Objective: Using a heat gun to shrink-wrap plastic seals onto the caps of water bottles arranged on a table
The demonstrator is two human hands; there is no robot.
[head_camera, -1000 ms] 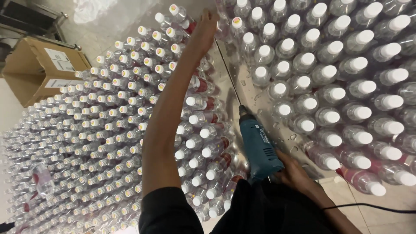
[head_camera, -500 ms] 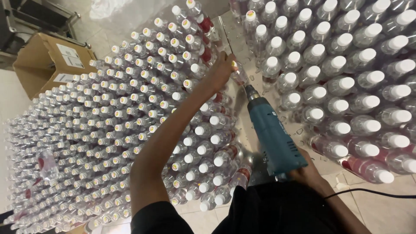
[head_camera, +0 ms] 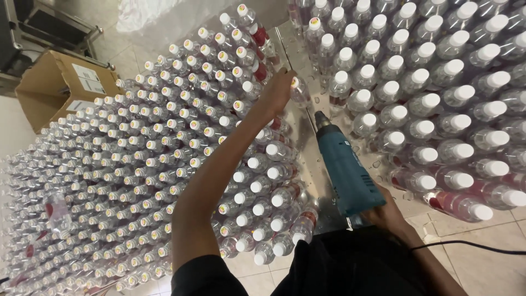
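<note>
Left hand [head_camera: 278, 90] now grips a clear plastic white-capped bottle [head_camera: 299, 90], having pulled back from the far rows. Right hand [head_camera: 386, 211] stays clenched on the teal heat gun [head_camera: 345, 167], nozzle just below that bottle.

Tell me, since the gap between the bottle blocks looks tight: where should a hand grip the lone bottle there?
By the neck under the cap, from above: the bottle stands upright, the left hand already at it, the teal heat gun close alongside.

A pale tiled floor [head_camera: 482, 263] lay below. At the upper left an open brown cardboard box [head_camera: 57, 87] sat beside a dark metal frame [head_camera: 49, 27].
</note>
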